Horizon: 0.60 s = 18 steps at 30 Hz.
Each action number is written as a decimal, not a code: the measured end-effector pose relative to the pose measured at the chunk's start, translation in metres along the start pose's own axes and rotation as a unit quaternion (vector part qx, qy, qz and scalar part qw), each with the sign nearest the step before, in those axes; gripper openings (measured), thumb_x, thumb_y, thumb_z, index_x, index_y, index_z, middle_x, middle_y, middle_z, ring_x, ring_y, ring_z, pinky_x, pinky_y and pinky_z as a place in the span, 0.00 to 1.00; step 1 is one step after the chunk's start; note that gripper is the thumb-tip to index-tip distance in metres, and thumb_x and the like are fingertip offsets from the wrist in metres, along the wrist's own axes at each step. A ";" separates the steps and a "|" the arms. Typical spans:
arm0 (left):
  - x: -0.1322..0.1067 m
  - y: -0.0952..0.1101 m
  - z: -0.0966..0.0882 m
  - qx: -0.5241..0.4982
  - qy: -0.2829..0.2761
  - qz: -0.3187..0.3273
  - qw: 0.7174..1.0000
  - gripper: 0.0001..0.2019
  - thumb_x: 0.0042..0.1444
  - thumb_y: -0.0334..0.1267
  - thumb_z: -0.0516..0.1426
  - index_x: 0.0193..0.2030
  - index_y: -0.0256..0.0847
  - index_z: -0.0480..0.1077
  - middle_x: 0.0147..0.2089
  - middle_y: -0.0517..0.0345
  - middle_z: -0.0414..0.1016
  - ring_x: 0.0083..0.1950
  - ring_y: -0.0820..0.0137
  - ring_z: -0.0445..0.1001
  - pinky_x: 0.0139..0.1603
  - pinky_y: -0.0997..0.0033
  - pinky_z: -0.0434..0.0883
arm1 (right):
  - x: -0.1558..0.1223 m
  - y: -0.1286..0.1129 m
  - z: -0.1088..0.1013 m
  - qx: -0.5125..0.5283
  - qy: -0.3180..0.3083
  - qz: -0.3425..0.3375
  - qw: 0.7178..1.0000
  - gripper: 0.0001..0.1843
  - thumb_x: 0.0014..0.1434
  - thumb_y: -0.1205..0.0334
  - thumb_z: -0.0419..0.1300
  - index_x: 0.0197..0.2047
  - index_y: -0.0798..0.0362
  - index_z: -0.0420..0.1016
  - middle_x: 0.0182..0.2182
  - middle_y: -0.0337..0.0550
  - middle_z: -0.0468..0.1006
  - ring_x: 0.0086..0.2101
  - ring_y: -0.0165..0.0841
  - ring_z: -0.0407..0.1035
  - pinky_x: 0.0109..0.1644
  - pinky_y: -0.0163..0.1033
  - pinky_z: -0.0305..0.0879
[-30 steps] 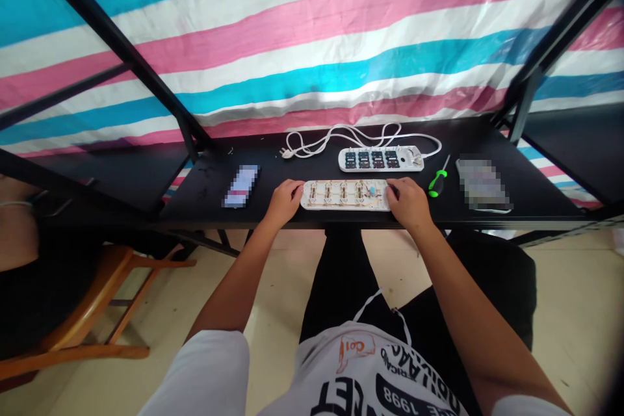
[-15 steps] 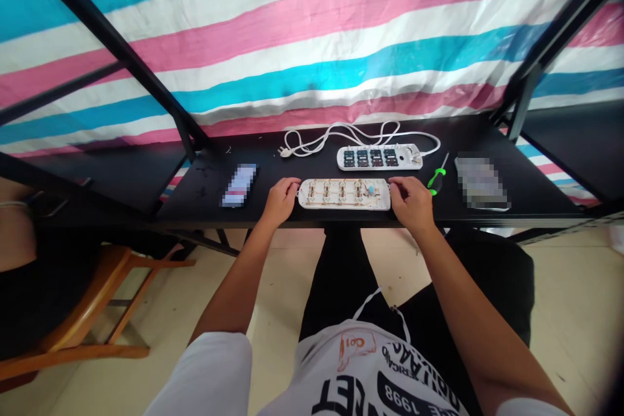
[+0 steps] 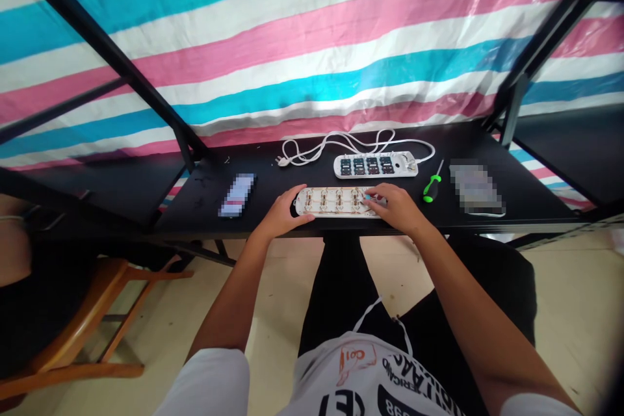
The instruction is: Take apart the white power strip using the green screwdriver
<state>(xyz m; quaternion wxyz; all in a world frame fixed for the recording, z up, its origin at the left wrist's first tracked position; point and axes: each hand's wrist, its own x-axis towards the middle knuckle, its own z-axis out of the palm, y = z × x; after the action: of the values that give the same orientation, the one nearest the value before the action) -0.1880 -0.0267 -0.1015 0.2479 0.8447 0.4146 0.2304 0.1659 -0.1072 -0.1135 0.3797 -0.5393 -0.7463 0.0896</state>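
An opened power strip half, white with metal contact strips and wiring inside, lies at the front edge of the black table. My left hand grips its left end, thumb along the near side and fingers on the far side. Over the right end is my right hand, its thumb and fingertips closed about a small blue part that they partly hide. Behind lies the other power strip half, with dark socket pieces in it and a white cord attached.
A green-and-black screwdriver lies right of my right hand, beside a blurred flat object. Off to the left is a phone. Black metal frame posts flank the table, with a striped sheet behind. Another person sits on a wooden chair.
My right hand has moved left from the strip's right end onto the blue part. My left hand has spread around the left end.
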 end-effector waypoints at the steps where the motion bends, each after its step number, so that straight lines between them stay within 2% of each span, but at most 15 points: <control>1: 0.000 0.001 0.000 0.007 0.000 -0.005 1.000 0.44 0.57 0.55 0.68 0.76 0.45 0.62 0.76 0.45 0.67 0.75 0.47 0.67 0.78 0.41 0.62 | -0.001 0.000 0.001 0.002 -0.001 0.002 1.000 0.11 0.69 0.54 0.64 0.48 0.51 0.82 0.41 0.47 0.83 0.39 0.40 0.78 0.47 0.47 0.74; 5: 0.001 0.001 0.001 0.021 0.000 -0.015 1.000 0.42 0.58 0.54 0.67 0.76 0.45 0.63 0.76 0.46 0.67 0.76 0.48 0.67 0.78 0.42 0.62 | -0.005 -0.001 0.005 -0.010 0.004 0.002 1.000 0.10 0.72 0.56 0.62 0.50 0.52 0.80 0.44 0.48 0.83 0.39 0.39 0.77 0.47 0.45 0.72; 11: 0.001 0.000 0.002 0.036 0.005 -0.008 0.999 0.41 0.59 0.53 0.67 0.75 0.43 0.63 0.75 0.45 0.68 0.75 0.50 0.67 0.77 0.43 0.62 | -0.009 -0.007 0.010 -0.063 0.022 -0.012 0.998 0.10 0.74 0.57 0.59 0.51 0.54 0.77 0.46 0.51 0.83 0.48 0.46 0.77 0.52 0.50 0.65; 18: 0.001 -0.001 0.003 0.045 0.007 -0.003 0.999 0.40 0.59 0.53 0.67 0.75 0.44 0.63 0.75 0.45 0.68 0.75 0.50 0.68 0.77 0.43 0.63 | -0.008 -0.008 0.012 -0.090 0.023 -0.020 0.995 0.09 0.75 0.58 0.57 0.50 0.54 0.76 0.46 0.53 0.83 0.48 0.47 0.77 0.51 0.50 0.68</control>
<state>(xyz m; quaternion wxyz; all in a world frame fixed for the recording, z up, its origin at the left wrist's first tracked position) -0.1863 -0.0263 -0.1041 0.2076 0.8524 0.4283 0.2164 0.1531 -0.1145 -0.1209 0.3488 -0.5581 -0.7529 0.0020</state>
